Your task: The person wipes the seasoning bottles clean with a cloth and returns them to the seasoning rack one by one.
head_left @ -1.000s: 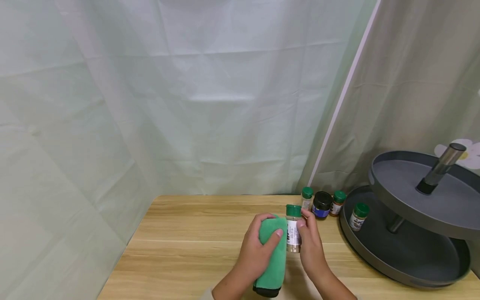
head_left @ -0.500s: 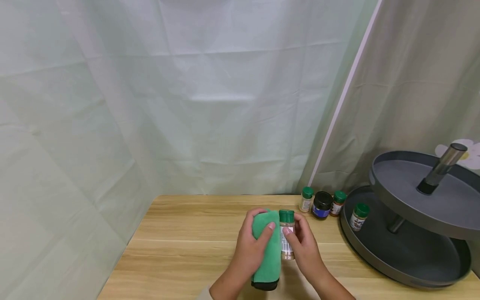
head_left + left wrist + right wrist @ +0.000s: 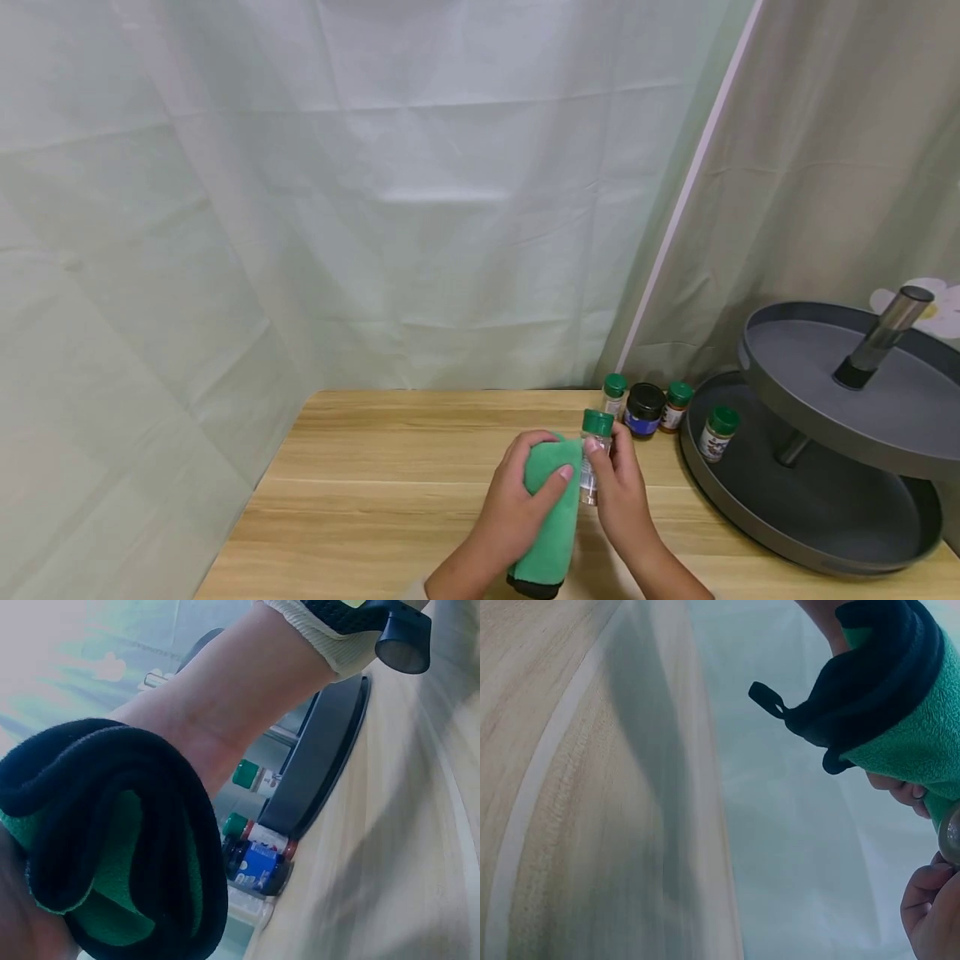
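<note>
My left hand (image 3: 517,500) grips a folded green cloth (image 3: 551,525) with a black edge, thumb lying across its front. Beside it, my right hand (image 3: 621,492) holds a clear spice jar (image 3: 596,458) with a green lid, pinching it between thumb and fingers. The cloth touches the jar's left side, above the table. In the left wrist view the cloth's rolled black end (image 3: 180,825) fills the near area and the held jar is hidden. At the right edge of the right wrist view, only the jar's base (image 3: 952,834) shows, against the green cloth (image 3: 907,742).
At the table's (image 3: 360,483) back stand a green-lidded jar (image 3: 614,392), a black-lidded jar (image 3: 645,410) with a blue label and another green-lidded jar (image 3: 677,406). A two-tier dark grey round tray (image 3: 813,533) stands right, with one spice jar (image 3: 718,433) on its lower tier.
Both hands, with cloth and jar, shift left and slightly down, then back right and up. The jar turns in the right hand; its label faces a different way and it leans slightly now.
</note>
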`<action>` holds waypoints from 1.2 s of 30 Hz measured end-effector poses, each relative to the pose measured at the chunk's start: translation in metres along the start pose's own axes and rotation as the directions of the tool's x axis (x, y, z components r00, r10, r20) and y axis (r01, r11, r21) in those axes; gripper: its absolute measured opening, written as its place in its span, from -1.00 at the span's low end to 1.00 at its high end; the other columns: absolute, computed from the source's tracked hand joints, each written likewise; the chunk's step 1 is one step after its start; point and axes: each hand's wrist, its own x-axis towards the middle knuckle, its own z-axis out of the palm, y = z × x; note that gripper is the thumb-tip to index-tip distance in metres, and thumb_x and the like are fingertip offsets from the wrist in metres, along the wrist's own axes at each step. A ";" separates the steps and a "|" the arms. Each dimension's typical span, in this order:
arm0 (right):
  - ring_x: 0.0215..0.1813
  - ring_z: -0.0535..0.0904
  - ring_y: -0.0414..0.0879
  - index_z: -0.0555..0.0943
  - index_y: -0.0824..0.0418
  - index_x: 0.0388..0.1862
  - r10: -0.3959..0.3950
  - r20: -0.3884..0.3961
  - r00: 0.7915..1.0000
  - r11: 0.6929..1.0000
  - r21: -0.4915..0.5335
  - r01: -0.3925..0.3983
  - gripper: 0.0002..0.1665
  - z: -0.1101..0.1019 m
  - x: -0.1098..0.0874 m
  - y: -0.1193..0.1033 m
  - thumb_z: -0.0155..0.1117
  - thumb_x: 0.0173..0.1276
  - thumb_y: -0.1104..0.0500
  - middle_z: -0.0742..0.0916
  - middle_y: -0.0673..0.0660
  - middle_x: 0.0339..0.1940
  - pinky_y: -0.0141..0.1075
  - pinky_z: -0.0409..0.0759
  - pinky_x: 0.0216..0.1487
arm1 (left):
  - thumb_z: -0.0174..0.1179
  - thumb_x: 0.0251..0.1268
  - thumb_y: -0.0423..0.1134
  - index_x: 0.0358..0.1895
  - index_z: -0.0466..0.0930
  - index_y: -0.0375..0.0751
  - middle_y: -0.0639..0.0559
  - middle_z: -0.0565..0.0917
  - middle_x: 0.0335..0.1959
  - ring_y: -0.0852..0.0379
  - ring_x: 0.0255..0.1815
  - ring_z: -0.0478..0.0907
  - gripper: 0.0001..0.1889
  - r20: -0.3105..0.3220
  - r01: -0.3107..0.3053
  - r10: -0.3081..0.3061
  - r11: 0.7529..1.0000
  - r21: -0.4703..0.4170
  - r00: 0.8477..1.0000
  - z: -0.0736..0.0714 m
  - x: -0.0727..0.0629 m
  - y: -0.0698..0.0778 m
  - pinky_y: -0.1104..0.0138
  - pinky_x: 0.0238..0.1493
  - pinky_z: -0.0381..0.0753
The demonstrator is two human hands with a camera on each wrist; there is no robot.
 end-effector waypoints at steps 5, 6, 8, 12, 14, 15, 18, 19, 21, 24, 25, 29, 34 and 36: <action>-0.26 0.58 -0.11 0.27 0.18 0.33 0.009 0.014 1.000 1.000 0.019 -0.009 -0.49 -0.003 -0.001 0.000 -0.48 0.73 -0.07 0.53 0.17 -0.17 -0.24 0.63 -0.26 | 0.22 0.42 0.10 0.23 0.43 0.22 0.04 0.53 0.08 0.09 -0.07 0.55 -0.61 -0.013 -0.003 0.004 1.000 0.019 1.000 0.001 0.001 -0.001 0.27 -0.26 0.63; -0.26 0.59 -0.11 0.27 0.19 0.33 0.011 0.021 1.000 1.000 0.027 -0.012 -0.48 -0.003 -0.001 -0.001 -0.51 0.73 -0.07 0.54 0.16 -0.16 -0.24 0.64 -0.26 | 0.22 0.42 0.09 0.23 0.43 0.22 0.03 0.53 0.08 0.09 -0.07 0.54 -0.61 -0.021 -0.006 0.007 1.000 0.022 1.000 0.001 0.001 -0.002 0.27 -0.25 0.62; -0.20 0.61 -0.13 0.27 0.22 0.34 0.005 0.031 1.000 0.999 0.034 -0.006 -0.48 -0.002 -0.001 -0.001 -0.51 0.73 -0.04 0.55 0.14 -0.10 -0.25 0.65 -0.20 | 0.23 0.41 0.09 0.23 0.43 0.22 0.04 0.53 0.08 0.09 -0.07 0.54 -0.61 -0.045 -0.005 0.006 1.000 0.029 0.999 0.001 0.001 -0.002 0.26 -0.24 0.61; -0.10 0.59 -0.21 0.27 0.27 0.36 -0.026 0.045 0.999 0.999 0.037 0.025 -0.54 0.000 -0.002 -0.001 -0.41 0.73 0.07 0.56 0.08 0.00 -0.32 0.63 -0.12 | 0.25 0.40 0.09 0.21 0.44 0.22 0.03 0.54 0.07 0.09 -0.08 0.54 -0.61 -0.094 0.000 0.002 1.000 0.023 0.996 -0.001 0.003 -0.003 0.25 -0.20 0.60; -0.05 0.57 -0.24 0.27 0.28 0.37 -0.040 0.048 0.998 0.999 0.039 0.038 -0.57 0.001 -0.002 0.000 -0.34 0.73 0.10 0.55 0.04 0.04 -0.36 0.62 -0.08 | 0.25 0.40 0.08 0.21 0.44 0.20 0.02 0.55 0.07 0.08 -0.08 0.54 -0.61 -0.107 0.002 -0.001 1.000 0.012 0.994 -0.003 0.005 -0.004 0.24 -0.20 0.61; -0.04 0.57 -0.25 0.28 0.28 0.36 -0.042 0.052 0.998 0.998 0.048 0.039 -0.59 0.002 -0.002 0.000 -0.30 0.72 0.13 0.56 0.03 0.04 -0.36 0.63 -0.07 | 0.24 0.41 0.08 0.21 0.44 0.19 0.01 0.55 0.07 0.08 -0.08 0.54 -0.61 -0.111 0.003 -0.002 1.000 0.006 0.994 -0.004 0.005 -0.004 0.24 -0.21 0.62; -0.05 0.59 -0.23 0.30 0.29 0.34 -0.036 0.090 0.995 0.998 0.061 0.030 -0.63 0.003 -0.002 0.000 -0.21 0.70 0.17 0.58 0.04 0.00 -0.34 0.65 -0.08 | 0.24 0.41 0.07 0.22 0.44 0.19 -0.03 0.56 0.04 0.07 -0.11 0.55 -0.61 -0.127 0.006 -0.009 1.000 -0.019 0.992 -0.008 0.007 -0.004 0.22 -0.23 0.64; -0.04 0.59 -0.23 0.31 0.28 0.34 -0.029 0.101 0.994 0.998 0.059 0.023 -0.64 0.004 -0.002 0.000 -0.17 0.68 0.18 0.60 0.03 -0.01 -0.34 0.65 -0.07 | 0.24 0.41 0.06 0.21 0.44 0.19 -0.04 0.56 0.04 0.06 -0.11 0.56 -0.62 -0.134 0.007 -0.010 1.000 -0.026 0.991 -0.009 0.008 -0.004 0.22 -0.24 0.65; -0.05 0.60 -0.22 0.33 0.28 0.33 -0.023 0.131 0.991 0.999 0.051 0.016 -0.64 0.004 -0.003 0.001 -0.10 0.66 0.21 0.61 0.05 -0.03 -0.32 0.66 -0.06 | 0.25 0.41 0.05 0.22 0.43 0.19 -0.05 0.57 0.04 0.06 -0.10 0.57 -0.61 -0.146 0.003 -0.010 0.999 -0.043 0.989 -0.012 0.008 -0.003 0.21 -0.23 0.66; -0.05 0.61 -0.21 0.35 0.28 0.33 -0.027 0.161 0.987 0.999 0.035 0.021 -0.63 0.004 -0.004 0.002 -0.04 0.63 0.23 0.62 0.08 -0.02 -0.31 0.67 -0.06 | 0.24 0.43 0.04 0.24 0.42 0.15 -0.05 0.57 0.05 0.06 -0.08 0.57 -0.60 -0.148 -0.011 0.002 0.998 -0.058 0.989 -0.014 0.008 0.000 0.22 -0.20 0.67; -0.05 0.61 -0.21 0.36 0.29 0.32 -0.030 0.166 0.986 0.999 0.033 0.025 -0.63 0.004 -0.004 0.003 -0.03 0.63 0.23 0.62 0.08 -0.02 -0.31 0.67 -0.06 | 0.24 0.43 0.03 0.24 0.42 0.14 -0.04 0.56 0.06 0.06 -0.06 0.57 -0.60 -0.148 -0.016 0.007 0.998 -0.059 0.989 -0.015 0.008 0.000 0.22 -0.19 0.67; -0.07 0.65 -0.21 0.38 0.28 0.31 -0.040 0.163 0.986 0.999 0.025 0.037 -0.64 0.004 -0.004 0.003 0.00 0.62 0.24 0.63 0.04 -0.02 -0.28 0.71 -0.11 | 0.25 0.42 0.04 0.21 0.45 0.22 0.03 0.54 0.09 0.05 -0.04 0.55 -0.63 -0.146 -0.034 0.029 0.999 -0.029 0.989 -0.016 0.007 0.002 0.23 -0.19 0.66; -0.13 0.71 -0.18 0.35 0.23 0.33 -0.013 0.133 0.991 0.999 0.036 0.008 -0.64 0.004 -0.002 0.002 0.00 0.64 0.20 0.60 0.01 0.01 -0.23 0.74 -0.27 | 0.27 0.40 0.05 0.20 0.47 0.32 0.13 0.51 0.09 0.06 -0.01 0.52 -0.64 -0.127 -0.064 0.070 0.997 0.053 0.990 -0.016 0.005 0.003 0.25 -0.17 0.63; -0.20 0.70 -0.18 0.35 0.20 0.33 0.012 0.100 0.995 0.999 0.033 -0.016 -0.63 0.003 -0.001 0.001 0.00 0.64 0.16 0.60 0.02 0.00 -0.24 0.72 -0.36 | 0.27 0.39 0.07 0.20 0.47 0.34 0.16 0.51 0.08 0.07 -0.01 0.51 -0.64 -0.111 -0.075 0.084 0.993 0.090 0.990 -0.015 0.004 0.003 0.27 -0.17 0.62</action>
